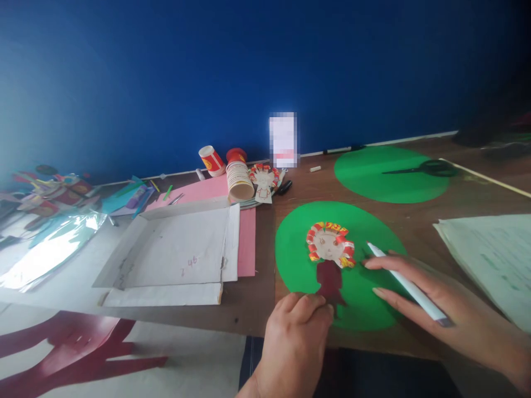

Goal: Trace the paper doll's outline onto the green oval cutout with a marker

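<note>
A green paper circle (pixel 290 243) lies on the brown table, bearing a paper face (pixel 329 245) framed with curled red and yellow strips. Below the face is a dark maroon dress shape (pixel 329 278). My left hand (pixel 296 326) rests at the circle's lower edge, fingers curled, beside the dress shape's lower end; whatever is under the fingers is hidden. On the right, my right hand (pixel 431 301) holds a white marker (pixel 410 284) across it, the reddish tip pointing up and left toward the face. Its thumb and index finger are apart over the green paper.
A second green circle (pixel 365 174) bears black scissors (pixel 431 168). At left are a white box lid (pixel 174 249), pink paper (pixel 248 237) and paper cups (pixel 240 181). A written sheet (pixel 489 249) lies right; a red chair (pixel 78 337) stands lower left.
</note>
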Demonstrator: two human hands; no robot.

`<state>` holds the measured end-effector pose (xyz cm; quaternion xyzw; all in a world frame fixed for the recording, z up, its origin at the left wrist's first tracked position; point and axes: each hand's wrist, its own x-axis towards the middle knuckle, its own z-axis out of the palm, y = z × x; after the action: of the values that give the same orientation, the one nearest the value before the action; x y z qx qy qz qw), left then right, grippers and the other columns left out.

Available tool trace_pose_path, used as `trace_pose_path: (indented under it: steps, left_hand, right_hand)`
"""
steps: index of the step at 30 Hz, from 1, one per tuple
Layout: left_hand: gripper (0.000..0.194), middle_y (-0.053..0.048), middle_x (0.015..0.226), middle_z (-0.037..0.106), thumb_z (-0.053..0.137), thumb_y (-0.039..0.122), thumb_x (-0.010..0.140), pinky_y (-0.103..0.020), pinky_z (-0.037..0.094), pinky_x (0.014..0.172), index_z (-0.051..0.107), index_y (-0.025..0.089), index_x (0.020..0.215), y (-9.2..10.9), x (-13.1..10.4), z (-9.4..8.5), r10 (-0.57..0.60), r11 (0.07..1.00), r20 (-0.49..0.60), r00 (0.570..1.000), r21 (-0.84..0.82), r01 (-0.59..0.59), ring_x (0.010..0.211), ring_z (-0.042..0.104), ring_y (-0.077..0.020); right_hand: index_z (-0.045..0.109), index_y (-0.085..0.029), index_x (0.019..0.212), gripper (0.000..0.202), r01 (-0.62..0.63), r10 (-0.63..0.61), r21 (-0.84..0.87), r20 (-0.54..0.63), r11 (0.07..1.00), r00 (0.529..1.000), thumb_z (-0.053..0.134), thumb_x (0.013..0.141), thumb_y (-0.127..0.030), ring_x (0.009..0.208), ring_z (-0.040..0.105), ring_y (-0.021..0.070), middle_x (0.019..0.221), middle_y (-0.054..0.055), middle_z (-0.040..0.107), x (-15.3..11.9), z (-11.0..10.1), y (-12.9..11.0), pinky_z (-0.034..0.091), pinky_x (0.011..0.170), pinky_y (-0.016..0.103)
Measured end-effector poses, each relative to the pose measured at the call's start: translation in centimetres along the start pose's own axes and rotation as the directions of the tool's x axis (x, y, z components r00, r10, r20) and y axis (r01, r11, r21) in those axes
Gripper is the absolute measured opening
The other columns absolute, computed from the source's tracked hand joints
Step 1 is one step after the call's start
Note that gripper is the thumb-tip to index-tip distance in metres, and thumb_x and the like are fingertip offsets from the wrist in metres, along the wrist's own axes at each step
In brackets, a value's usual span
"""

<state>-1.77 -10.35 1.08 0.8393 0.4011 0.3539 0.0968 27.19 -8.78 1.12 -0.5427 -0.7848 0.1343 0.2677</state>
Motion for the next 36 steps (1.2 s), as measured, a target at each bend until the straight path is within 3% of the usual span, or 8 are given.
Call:
trace_pose_path:
  steps: [6,15,21,27,36]
  left_hand:
    - [0.02,-0.001,0.103,0.08,0.058,0.02,0.109,-0.031,0.062,0.078,0.077,0.023,0.104,0.1,0.0,-0.1,-0.009,1.0,0.013,1.0,-0.019,0.009,0.084,0.073,-0.0184]
    - [0.015,-0.002,0.103,0.079,0.062,0.017,0.107,-0.031,0.062,0.08,0.076,0.02,0.104,0.5,-0.3,-0.1,0.003,0.998,0.02,1.0,-0.061,-0.002,0.087,0.072,-0.0184]
    - [0.014,-0.001,0.104,0.079,0.062,0.015,0.106,-0.031,0.063,0.081,0.076,0.02,0.105,0.6,-0.4,-0.1,0.004,0.997,0.032,0.999,-0.074,-0.001,0.089,0.073,-0.0186]
    - [0.016,-0.001,0.103,0.079,0.061,0.016,0.108,-0.03,0.063,0.082,0.076,0.02,0.106,0.3,-0.5,0.2,0.015,0.997,0.017,1.0,-0.077,-0.013,0.09,0.073,-0.0178]
    - [0.02,0.0,0.103,0.08,0.056,0.02,0.111,-0.029,0.061,0.077,0.075,0.02,0.103,1.0,-0.3,0.7,0.023,0.997,0.011,1.0,-0.07,-0.022,0.087,0.073,-0.0179]
  right_hand:
    - [0.067,-0.036,0.134,0.039,-0.025,0.025,0.047,0.015,0.999,1.0,0.067,0.098,-0.051,0.119,0.076,0.0301,0.129,0.005,0.079,0.2,-0.3,0.0,0.063,0.098,0.041]
    - [0.065,-0.038,0.138,0.041,0.001,0.0,0.051,-0.017,0.999,1.0,0.065,0.099,-0.051,0.12,0.075,0.0275,0.132,0.003,0.077,-0.4,0.7,1.1,0.06,0.101,0.039]
    - [0.063,-0.039,0.138,0.04,0.007,-0.006,0.055,-0.008,0.998,1.0,0.065,0.1,-0.05,0.112,0.078,0.0234,0.129,0.001,0.077,-0.3,0.5,0.8,0.06,0.092,0.034]
    - [0.065,-0.039,0.137,0.04,-0.001,0.001,0.057,-0.01,0.998,1.0,0.066,0.099,-0.05,0.113,0.078,0.0266,0.128,0.002,0.078,-0.1,0.3,0.5,0.061,0.096,0.038]
    - [0.062,-0.039,0.136,0.035,0.046,-0.045,0.051,-0.018,0.998,0.999,0.063,0.102,-0.046,0.108,0.079,0.0218,0.125,0.0,0.079,0.4,-0.2,-0.3,0.062,0.089,0.031]
